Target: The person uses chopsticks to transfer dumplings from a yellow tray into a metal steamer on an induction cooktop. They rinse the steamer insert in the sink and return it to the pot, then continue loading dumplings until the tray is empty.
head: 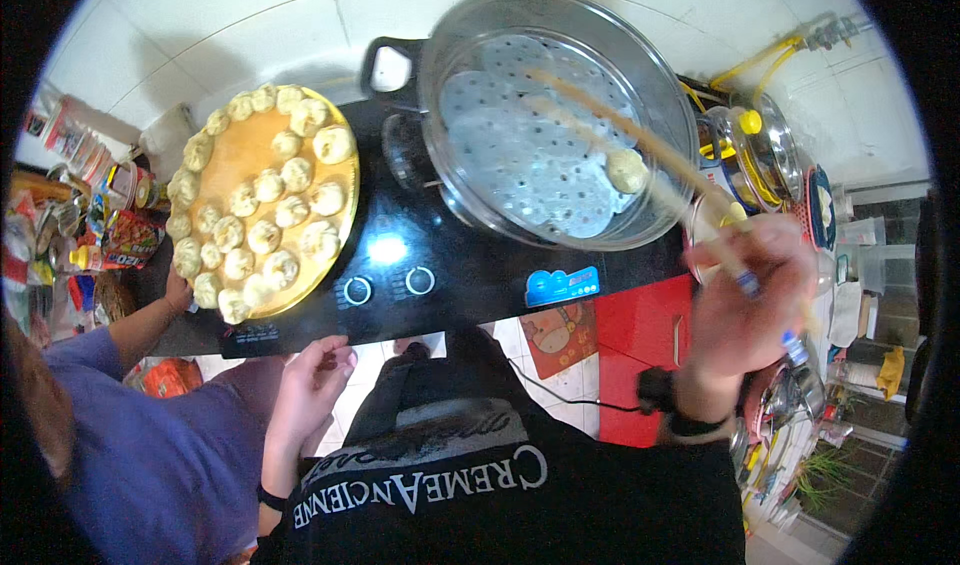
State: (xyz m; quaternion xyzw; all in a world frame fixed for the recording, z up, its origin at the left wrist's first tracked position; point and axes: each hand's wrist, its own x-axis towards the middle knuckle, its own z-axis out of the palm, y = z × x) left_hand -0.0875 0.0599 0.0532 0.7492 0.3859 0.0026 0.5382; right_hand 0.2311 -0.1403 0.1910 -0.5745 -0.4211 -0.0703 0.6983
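Note:
My right hand [757,287] grips a pair of long wooden chopsticks [637,134] with blue ends; hand and sticks are motion-blurred. The chopsticks reach over a round metal steamer [431,141] lined with pale perforated sheets [510,145]. One pleated bun [627,172] sits at the steamer's right side, close by the chopsticks; whether they touch it I cannot tell. My left hand [319,377] rests empty near the cooktop's front edge, fingers loosely bent. Left of the steamer, a round gold-rimmed tray [247,145] carries several small pleated buns [264,236].
A co-worker's hand [178,291] is at the tray's left edge. The black cooktop [450,287] has two round dial markings. Jars and packets [131,239] crowd the far left. An oil bottle [750,122] and lids stand right of the steamer, below a yellow gas hose [772,62].

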